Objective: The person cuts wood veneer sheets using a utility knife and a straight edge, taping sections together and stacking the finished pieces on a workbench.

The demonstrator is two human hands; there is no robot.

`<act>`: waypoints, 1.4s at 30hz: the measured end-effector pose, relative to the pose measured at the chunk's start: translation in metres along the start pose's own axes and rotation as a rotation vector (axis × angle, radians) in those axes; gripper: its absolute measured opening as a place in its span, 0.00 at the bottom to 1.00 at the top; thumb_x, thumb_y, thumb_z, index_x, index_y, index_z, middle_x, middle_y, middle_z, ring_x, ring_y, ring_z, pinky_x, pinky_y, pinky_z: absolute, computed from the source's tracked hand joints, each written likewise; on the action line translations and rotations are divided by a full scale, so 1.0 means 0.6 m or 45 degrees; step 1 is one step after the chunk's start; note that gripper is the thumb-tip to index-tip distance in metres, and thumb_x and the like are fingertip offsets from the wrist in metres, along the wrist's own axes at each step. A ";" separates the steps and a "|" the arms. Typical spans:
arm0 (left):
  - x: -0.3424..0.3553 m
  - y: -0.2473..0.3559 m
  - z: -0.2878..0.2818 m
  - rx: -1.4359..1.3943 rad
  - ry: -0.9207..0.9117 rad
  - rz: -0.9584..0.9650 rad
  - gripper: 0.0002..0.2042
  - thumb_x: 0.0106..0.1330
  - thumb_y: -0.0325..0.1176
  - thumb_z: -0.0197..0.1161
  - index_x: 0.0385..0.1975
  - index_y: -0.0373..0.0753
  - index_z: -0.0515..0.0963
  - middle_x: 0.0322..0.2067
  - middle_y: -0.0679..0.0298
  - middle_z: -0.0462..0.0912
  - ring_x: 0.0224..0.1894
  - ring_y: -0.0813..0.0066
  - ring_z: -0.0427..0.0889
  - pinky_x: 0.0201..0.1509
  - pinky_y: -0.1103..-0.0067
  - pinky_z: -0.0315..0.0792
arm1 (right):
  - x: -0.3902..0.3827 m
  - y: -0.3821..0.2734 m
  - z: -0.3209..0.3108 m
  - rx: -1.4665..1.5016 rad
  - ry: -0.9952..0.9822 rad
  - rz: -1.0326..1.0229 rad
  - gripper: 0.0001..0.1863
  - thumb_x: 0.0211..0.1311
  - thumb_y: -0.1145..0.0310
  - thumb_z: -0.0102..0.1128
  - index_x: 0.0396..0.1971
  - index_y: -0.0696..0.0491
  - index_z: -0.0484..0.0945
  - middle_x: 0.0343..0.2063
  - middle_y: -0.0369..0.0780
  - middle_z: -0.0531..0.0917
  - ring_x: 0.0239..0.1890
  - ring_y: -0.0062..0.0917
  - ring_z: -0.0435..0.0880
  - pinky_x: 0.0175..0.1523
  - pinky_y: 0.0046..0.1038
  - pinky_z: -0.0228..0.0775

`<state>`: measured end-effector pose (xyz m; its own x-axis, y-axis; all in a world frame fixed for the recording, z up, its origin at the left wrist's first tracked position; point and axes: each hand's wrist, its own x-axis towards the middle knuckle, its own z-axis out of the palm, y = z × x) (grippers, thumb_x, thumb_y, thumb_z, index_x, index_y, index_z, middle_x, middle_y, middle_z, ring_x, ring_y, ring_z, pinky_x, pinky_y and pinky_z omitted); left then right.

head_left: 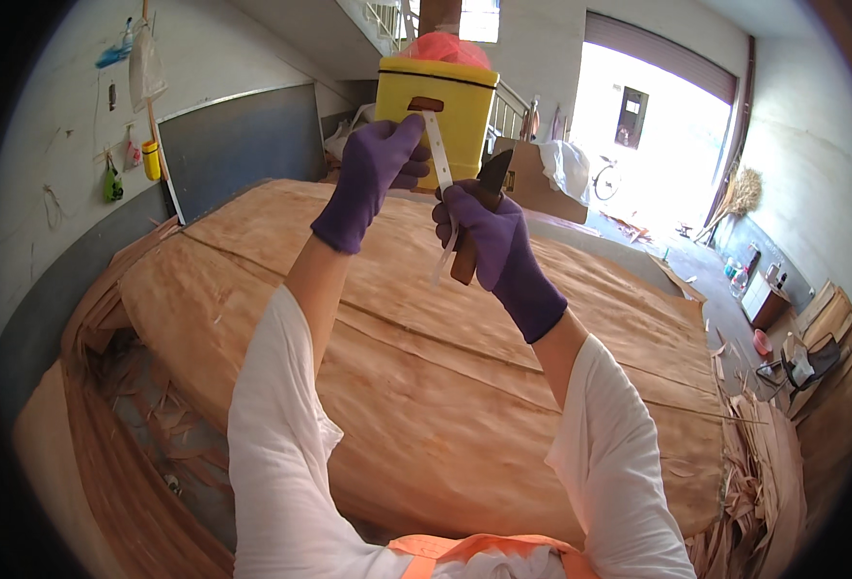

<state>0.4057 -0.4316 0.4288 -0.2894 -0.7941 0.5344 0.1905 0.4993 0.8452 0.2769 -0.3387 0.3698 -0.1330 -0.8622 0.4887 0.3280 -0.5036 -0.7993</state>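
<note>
Both my hands wear purple gloves and are raised over a broad stack of thin wood sheets (416,386). A narrow white strip with a row of small spots (437,147) stretches between them. My left hand (376,162) pinches its upper end, close to the front of a yellow box (460,121) with a dark reddish slot. In my right hand (495,232) are the strip's lower part and a knife (494,174). The knife's dark blade points up, and its brown handle shows below the fist. A loose tail of the strip hangs under that hand.
Reddish netting (445,48) sits on top of the yellow box. Torn wood sheets (759,463) lie along the stack's right side, and scraps litter the left. Behind stands a cardboard piece (542,183) with white plastic over it. A bright doorway (653,116) opens at the far right.
</note>
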 end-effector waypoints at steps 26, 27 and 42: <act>0.084 -0.011 0.019 0.636 -0.012 0.414 0.13 0.66 0.44 0.56 0.23 0.44 0.76 0.13 0.78 0.68 0.11 0.90 0.59 0.14 0.87 0.53 | -0.083 -0.052 -0.249 -0.696 0.167 0.084 0.10 0.60 0.66 0.58 0.33 0.58 0.79 0.20 0.38 0.80 0.20 0.17 0.76 0.26 0.20 0.70; 0.116 -0.024 -0.056 0.770 -0.072 0.633 0.11 0.67 0.39 0.52 0.29 0.43 0.79 0.15 0.77 0.69 0.13 0.91 0.59 0.14 0.88 0.53 | -0.111 -0.057 -0.280 -0.602 0.130 0.110 0.10 0.60 0.66 0.59 0.33 0.59 0.79 0.21 0.39 0.80 0.20 0.17 0.76 0.27 0.20 0.70; -0.299 -0.403 0.319 0.079 -0.466 -0.105 0.12 0.67 0.25 0.56 0.49 0.38 0.75 0.32 0.68 0.79 0.29 0.86 0.75 0.31 0.88 0.70 | -0.895 -0.235 -0.551 -0.382 1.648 0.440 0.13 0.59 0.69 0.59 0.43 0.58 0.75 0.23 0.37 0.79 0.21 0.19 0.77 0.27 0.18 0.71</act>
<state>0.2321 -0.3436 0.1299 -0.6192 -0.6619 0.4225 0.0986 0.4682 0.8781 -0.0070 0.1775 0.1044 -0.9106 -0.2956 -0.2889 0.3315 -0.1049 -0.9376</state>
